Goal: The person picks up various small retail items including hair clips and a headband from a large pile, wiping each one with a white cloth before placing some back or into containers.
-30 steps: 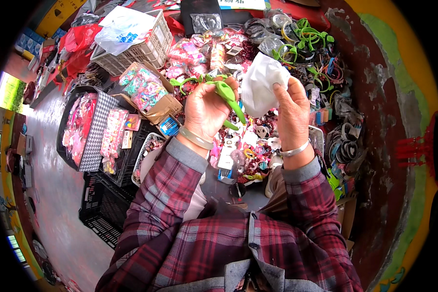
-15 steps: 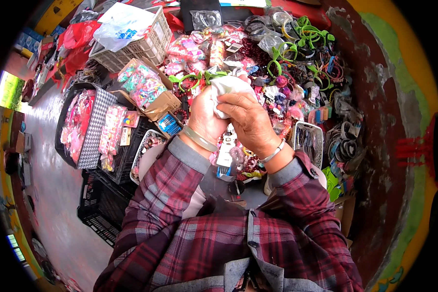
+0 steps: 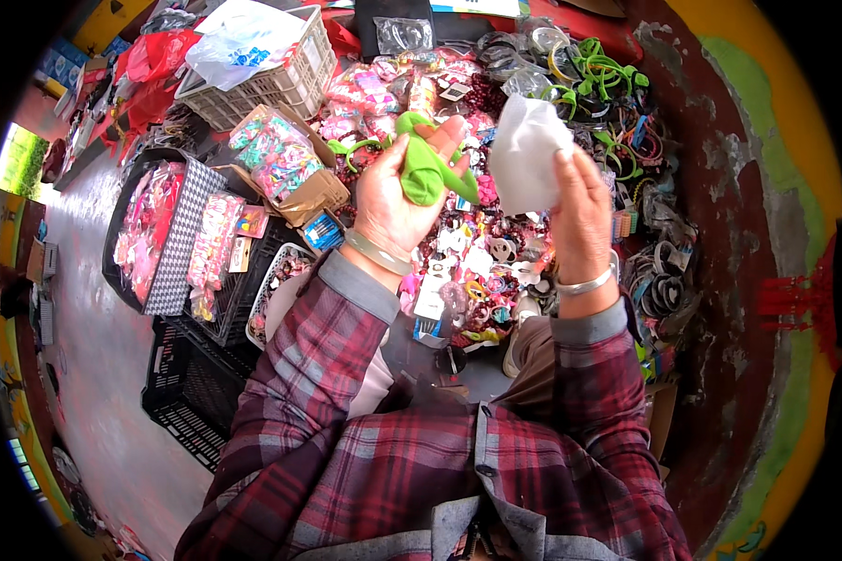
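My left hand [image 3: 390, 208] is turned palm up, with its fingers curled round a bright green fabric headband [image 3: 425, 176]. Part of the band lies across the palm and one end hangs past the fingers to the right. Between thumb and fingers, my right hand [image 3: 585, 220] pinches a thin white sheet [image 3: 526, 157], raised to the right of the headband and apart from it. Whether the sheet is cloth or soft wrapping, I cannot tell. Below both hands spreads a heap of small hair accessories [image 3: 482, 266]. More green headbands [image 3: 601, 75] lie at its far right.
To the left stand a grey plastic crate [image 3: 262, 93] with a white bag on top, a cardboard box [image 3: 313, 194] of packets, a checked bin [image 3: 180, 245] and a black crate [image 3: 192, 388]. A worn dark red border [image 3: 734, 280] runs along the right.
My hands were together at the white sheet. The right hand has drawn it away to the right, and the green headband now shows in my left palm.
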Demonstrator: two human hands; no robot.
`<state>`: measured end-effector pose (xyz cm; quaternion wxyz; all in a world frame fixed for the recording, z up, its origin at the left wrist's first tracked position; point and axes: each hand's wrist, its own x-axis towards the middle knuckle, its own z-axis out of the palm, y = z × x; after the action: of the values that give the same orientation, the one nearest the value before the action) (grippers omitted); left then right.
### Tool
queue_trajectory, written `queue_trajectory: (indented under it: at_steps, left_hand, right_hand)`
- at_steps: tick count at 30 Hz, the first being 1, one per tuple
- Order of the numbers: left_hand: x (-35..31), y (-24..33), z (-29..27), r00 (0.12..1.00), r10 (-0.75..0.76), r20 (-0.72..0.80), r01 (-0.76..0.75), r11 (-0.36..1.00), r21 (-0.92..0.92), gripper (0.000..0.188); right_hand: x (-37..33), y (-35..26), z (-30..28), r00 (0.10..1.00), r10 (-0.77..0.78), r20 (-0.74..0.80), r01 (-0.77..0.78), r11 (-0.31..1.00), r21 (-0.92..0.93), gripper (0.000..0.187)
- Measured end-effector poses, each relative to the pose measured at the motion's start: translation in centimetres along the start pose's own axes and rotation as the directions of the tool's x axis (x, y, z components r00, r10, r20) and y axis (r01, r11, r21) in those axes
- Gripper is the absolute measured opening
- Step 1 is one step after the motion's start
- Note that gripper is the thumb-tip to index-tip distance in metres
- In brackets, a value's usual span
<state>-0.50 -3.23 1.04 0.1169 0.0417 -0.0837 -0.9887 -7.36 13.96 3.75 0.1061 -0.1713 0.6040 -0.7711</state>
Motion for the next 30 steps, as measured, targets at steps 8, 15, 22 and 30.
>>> queue_trajectory:
  at_steps: [8,15,22,30]
  left_hand:
    - [-0.6,-2.1,0.4,0.998,-0.024,0.060,0.017,0.994,0.110,0.032]
    - [-0.1,-1.9,-0.5,0.997,-0.040,-0.064,0.055,0.966,0.252,0.033]
    - [-0.3,-1.4,-0.1,0.961,0.027,-0.275,0.074,0.934,0.350,0.033]
    - [-0.1,0.2,-0.6,0.973,0.021,-0.229,0.097,0.866,0.490,0.025]
  right_hand:
    - [-1.8,3.1,2.5,0.940,0.033,0.339,0.051,0.970,-0.237,0.021]
    - [-1.7,1.3,2.4,0.856,-0.279,0.434,0.515,0.512,-0.687,0.011]
    - [-2.0,1.6,2.5,0.792,-0.341,0.506,0.599,0.275,-0.752,0.016]
    - [-2.3,1.4,2.2,0.746,-0.352,0.566,0.658,0.255,-0.709,0.022]
